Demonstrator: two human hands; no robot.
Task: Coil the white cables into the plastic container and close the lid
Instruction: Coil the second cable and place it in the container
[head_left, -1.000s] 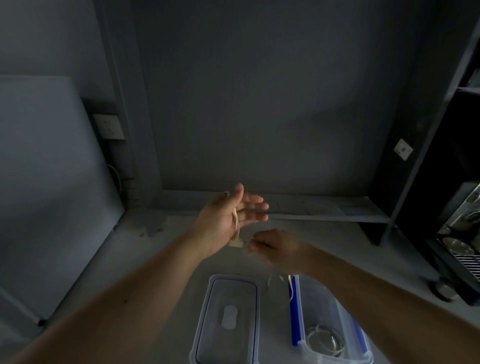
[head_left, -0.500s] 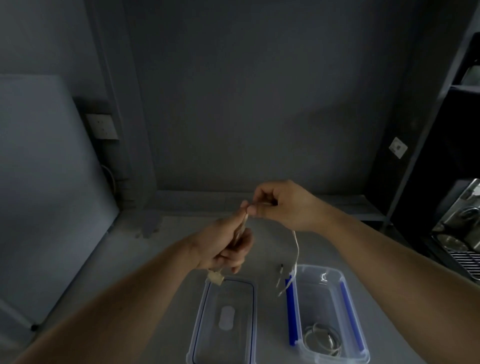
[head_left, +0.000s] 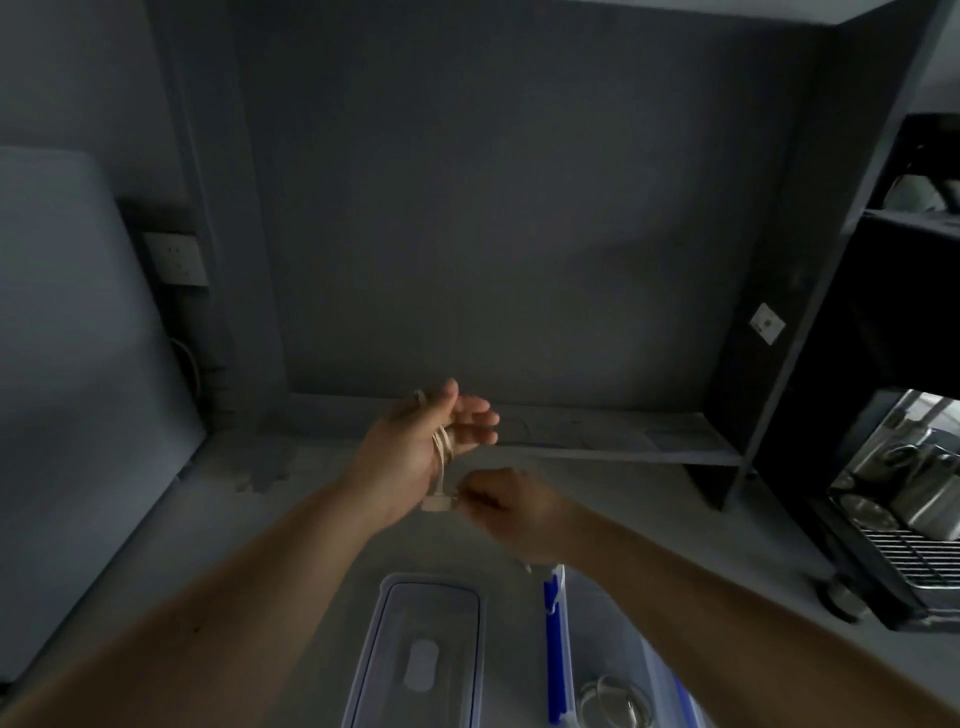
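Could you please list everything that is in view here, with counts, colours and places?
White cable: one, white, looped around the left hand's palm, connector end hanging below it.
Coiled cable: one, whitish, already inside the plastic container.
Plastic container: one, clear with blue clips, open, bottom right on the counter.
Lid: one, clear, flat on the counter left of the container.
Counter: one, grey.
Wall socket: one, white, left wall.
Small wall plate: one, white, right.
Shelf unit: one, dark, right.
Metal appliance: one, silver and black, far right.
Left hand: open, cable wound around it.
Right hand: pinching the cable near the connector.
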